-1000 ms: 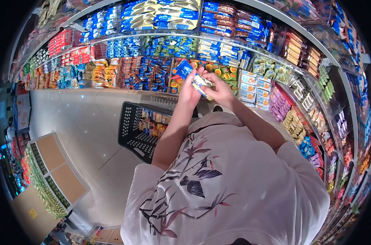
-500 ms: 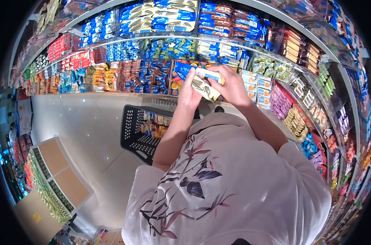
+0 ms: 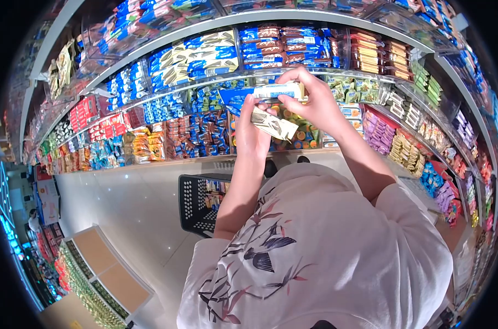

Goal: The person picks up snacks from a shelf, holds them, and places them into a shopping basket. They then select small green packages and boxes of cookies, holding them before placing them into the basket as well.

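Observation:
Two blue-and-cream snack packets are in my hands, over the front of the shelves. My right hand (image 3: 313, 103) pinches the upper packet (image 3: 279, 90) near its cream end; a white printed label faces up, and its blue end points left. My left hand (image 3: 252, 129) is closed around the lower packet (image 3: 274, 125), whose cream end slants down to the right. The left fingers are partly hidden between the packets. Similar blue-and-cream packets (image 3: 197, 57) lie stacked on the shelf ahead.
A black perforated shopping basket (image 3: 193, 204) holding packets stands on the floor left of my body. Curved shelves of wrapped snacks run ahead and right, with a clear shelf edge (image 3: 166, 88). A display stand with brown panels (image 3: 117, 266) is at lower left.
My view has shifted, so the shelves and basket sit lower in the picture. The upper packet has turned more level and sits further apart from the lower one. Both hands keep hold.

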Demonstrator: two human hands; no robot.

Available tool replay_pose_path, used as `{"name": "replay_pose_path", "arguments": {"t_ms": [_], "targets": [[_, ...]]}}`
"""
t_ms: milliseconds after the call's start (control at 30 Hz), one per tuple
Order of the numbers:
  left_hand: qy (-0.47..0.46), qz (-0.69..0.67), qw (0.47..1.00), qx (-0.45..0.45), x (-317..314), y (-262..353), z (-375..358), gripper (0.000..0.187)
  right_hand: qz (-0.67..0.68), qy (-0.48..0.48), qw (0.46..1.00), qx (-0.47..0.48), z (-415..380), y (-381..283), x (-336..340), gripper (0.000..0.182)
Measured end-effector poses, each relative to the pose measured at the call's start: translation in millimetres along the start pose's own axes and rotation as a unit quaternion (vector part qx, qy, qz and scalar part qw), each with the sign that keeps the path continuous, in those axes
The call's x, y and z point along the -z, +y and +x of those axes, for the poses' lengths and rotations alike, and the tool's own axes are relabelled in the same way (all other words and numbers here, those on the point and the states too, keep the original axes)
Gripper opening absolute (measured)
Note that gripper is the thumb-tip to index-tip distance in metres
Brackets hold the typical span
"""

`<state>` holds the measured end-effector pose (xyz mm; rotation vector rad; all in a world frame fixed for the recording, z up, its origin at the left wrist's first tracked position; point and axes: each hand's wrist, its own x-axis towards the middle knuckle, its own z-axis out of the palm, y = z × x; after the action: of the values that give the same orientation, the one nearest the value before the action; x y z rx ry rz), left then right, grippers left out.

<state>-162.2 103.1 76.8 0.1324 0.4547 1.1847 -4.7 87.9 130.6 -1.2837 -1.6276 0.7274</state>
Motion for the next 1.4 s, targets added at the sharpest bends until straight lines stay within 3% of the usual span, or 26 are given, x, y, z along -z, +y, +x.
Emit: {"name": "replay_pose_path", "arguments": {"t_ms": [67, 233, 433, 667, 1033, 1267, 1400], "targets": [[-0.015, -0.002, 1.000, 0.001, -7, 0, -1, 0.017, 0.013, 0.008, 0.999, 0.039, 4, 1, 6, 0.026], [-0.060, -0.009, 0.998, -0.009, -28, 1, -11, 0.019, 0.226, -0.004, 0.974, 0.001, 5, 3, 8, 0.022], [-0.109, -0.033, 0.993, -0.018, -32, 1, -21, 0.037, 0.256, -0.041, 0.966, 0.007, 1, -1, 9, 0.021], [-0.106, -0.060, 0.993, -0.008, -31, 4, -29, 0.037, 0.303, -0.063, 0.950, -0.041, -3, -10, 5, 0.018], [-0.107, -0.085, 0.991, 0.015, -29, 6, -34, 0.033, 0.303, -0.046, 0.952, -0.014, -3, -5, -1, 0.020], [-0.099, -0.050, 0.994, 0.003, -32, 5, -34, 0.042, 0.361, -0.057, 0.927, -0.088, -2, 0, -2, 0.021], [-0.102, -0.051, 0.993, 0.005, -31, 4, -31, 0.046, 0.330, -0.029, 0.938, -0.102, -3, -2, -14, 0.018]]}}
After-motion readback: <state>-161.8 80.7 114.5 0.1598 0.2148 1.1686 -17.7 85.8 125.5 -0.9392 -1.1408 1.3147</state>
